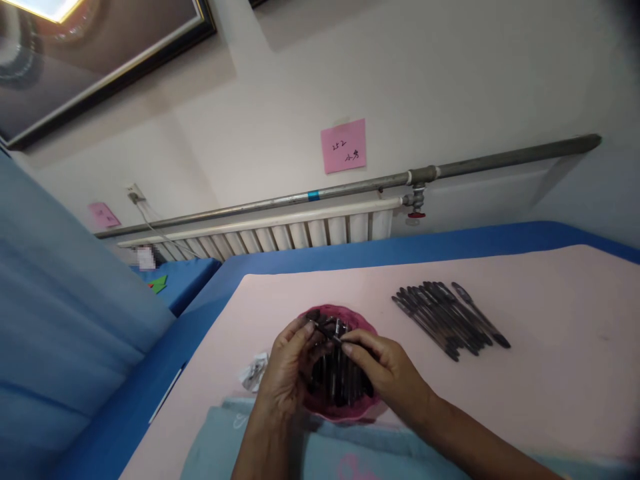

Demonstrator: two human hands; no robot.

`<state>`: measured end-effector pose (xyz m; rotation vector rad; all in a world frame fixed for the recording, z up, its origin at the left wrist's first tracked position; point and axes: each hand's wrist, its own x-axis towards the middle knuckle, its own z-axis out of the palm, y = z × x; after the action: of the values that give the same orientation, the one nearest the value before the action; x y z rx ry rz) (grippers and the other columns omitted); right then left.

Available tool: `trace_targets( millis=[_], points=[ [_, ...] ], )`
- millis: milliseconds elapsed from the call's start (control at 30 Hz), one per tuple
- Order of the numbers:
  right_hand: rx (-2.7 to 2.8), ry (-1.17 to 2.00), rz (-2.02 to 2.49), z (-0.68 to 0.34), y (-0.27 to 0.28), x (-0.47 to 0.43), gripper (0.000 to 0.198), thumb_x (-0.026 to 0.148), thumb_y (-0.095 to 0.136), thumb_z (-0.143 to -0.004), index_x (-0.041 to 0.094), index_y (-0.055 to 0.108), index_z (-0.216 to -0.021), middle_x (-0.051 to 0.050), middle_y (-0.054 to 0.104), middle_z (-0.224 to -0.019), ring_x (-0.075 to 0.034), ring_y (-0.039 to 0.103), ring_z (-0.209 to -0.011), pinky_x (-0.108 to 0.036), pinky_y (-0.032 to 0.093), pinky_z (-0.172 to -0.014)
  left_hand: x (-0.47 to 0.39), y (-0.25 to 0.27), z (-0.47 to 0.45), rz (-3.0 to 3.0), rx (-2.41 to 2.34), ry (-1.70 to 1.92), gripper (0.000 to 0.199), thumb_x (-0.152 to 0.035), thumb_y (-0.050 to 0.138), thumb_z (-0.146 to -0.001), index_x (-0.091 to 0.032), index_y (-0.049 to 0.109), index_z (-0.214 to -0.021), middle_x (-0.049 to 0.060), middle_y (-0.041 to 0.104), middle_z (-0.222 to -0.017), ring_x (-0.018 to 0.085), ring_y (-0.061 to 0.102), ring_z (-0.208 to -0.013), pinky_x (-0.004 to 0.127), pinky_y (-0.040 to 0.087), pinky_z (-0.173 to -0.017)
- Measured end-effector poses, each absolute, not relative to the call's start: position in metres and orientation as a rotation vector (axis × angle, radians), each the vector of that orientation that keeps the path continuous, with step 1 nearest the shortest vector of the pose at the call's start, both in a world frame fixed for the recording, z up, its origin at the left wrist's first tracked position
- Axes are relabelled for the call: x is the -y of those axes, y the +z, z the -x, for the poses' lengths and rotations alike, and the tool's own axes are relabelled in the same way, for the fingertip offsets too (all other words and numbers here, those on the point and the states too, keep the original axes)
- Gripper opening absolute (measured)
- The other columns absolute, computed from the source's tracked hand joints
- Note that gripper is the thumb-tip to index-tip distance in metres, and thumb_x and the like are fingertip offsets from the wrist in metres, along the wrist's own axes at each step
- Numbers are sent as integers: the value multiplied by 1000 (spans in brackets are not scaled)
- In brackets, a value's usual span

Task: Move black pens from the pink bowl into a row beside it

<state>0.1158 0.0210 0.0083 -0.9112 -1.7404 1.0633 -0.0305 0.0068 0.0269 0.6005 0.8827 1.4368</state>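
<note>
My left hand (287,360) pinches one end of a slim dark pen (326,331) above a pink basket (345,415). The other end of the pen is between the thumb and fingers of my right hand (377,360). Inside the basket lie several dark pen parts (340,373), some with shiny clear bits; the hands partly hide them. Off to the right, a row of dark pens (440,317) lies side by side on the pink sheet, with one pen (480,313) slightly apart at the row's right edge.
A pink sheet (550,373) covers the blue table (400,247). Crumpled white paper (254,372) sits left of the basket, and light-blue cloth (370,453) is at the near edge. Behind the table are a radiator (300,233) and a pipe (360,185); a blue curtain (65,333) hangs left.
</note>
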Motion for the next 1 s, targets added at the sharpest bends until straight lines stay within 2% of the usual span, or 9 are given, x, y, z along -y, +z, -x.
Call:
trace_targets(
  millis=[100, 200, 333, 467, 600, 767, 900, 1000],
  points=[
    [1745, 1060, 913, -115, 9, -20, 16, 25, 48, -79, 19, 62, -79, 0, 63, -71, -14, 56, -66, -26, 45, -63, -6, 26, 31, -594, -890, 1423, 14, -22, 66, -67, -14, 62, -77, 4, 68, -74, 13, 62, -67, 24, 49, -63],
    [1720, 1103, 924, -115, 9, -19, 16, 26, 48, -78, 19, 62, -78, 0, 61, -69, -14, 55, -64, -25, 44, -60, -6, 25, 32, -580, -914, 1433, 11, -17, 70, -62, -13, 62, -68, 2, 67, -67, 11, 62, -63, 21, 48, -63],
    [1674, 1188, 917, -115, 9, -19, 17, 27, 48, -78, 19, 63, -79, 0, 59, -68, -13, 53, -62, -25, 44, -57, -7, 24, 35, -585, -914, 1415, 15, -18, 70, -61, -13, 64, -74, 3, 69, -72, 12, 63, -68, 24, 49, -68],
    [1644, 1240, 915, -115, 8, -19, 15, 28, 50, -77, 19, 62, -77, 1, 59, -69, -13, 52, -63, -25, 43, -57, -7, 24, 36, -597, -946, 1425, 11, -18, 69, -61, -14, 62, -68, 1, 67, -66, 11, 61, -63, 22, 48, -63],
    [1524, 1493, 878, -115, 9, -20, 13, 29, 53, -75, 19, 61, -75, 2, 55, -64, -11, 50, -58, -23, 41, -55, -6, 26, 37, -640, -965, 1440, 13, -16, 71, -57, -13, 61, -65, 0, 65, -62, 9, 58, -56, 21, 46, -62],
    [1265, 1835, 841, -114, 13, -22, 14, 30, 55, -71, 17, 58, -69, 4, 45, -52, -7, 40, -43, -20, 31, -41, -5, 30, 38, -725, -1004, 1477, 15, -20, 71, -56, -15, 62, -67, -1, 64, -66, 9, 57, -60, 21, 43, -63],
    [1263, 1702, 930, -116, 15, -28, 14, 29, 56, -72, 16, 58, -67, 3, 51, -56, -8, 45, -49, -21, 35, -46, -6, 27, 42, -1126, -1294, 1383, 15, -31, 59, -70, -18, 62, -76, 1, 62, -72, 13, 55, -66, 24, 41, -67],
    [1303, 1531, 1005, -120, 15, -33, 15, 29, 54, -73, 15, 61, -73, 2, 55, -61, -10, 48, -56, -23, 38, -53, -7, 20, 44, -1537, -1779, 1212, 7, -25, 59, -67, -19, 59, -64, 1, 56, -63, 15, 51, -64, 26, 36, -65]
  ],
)
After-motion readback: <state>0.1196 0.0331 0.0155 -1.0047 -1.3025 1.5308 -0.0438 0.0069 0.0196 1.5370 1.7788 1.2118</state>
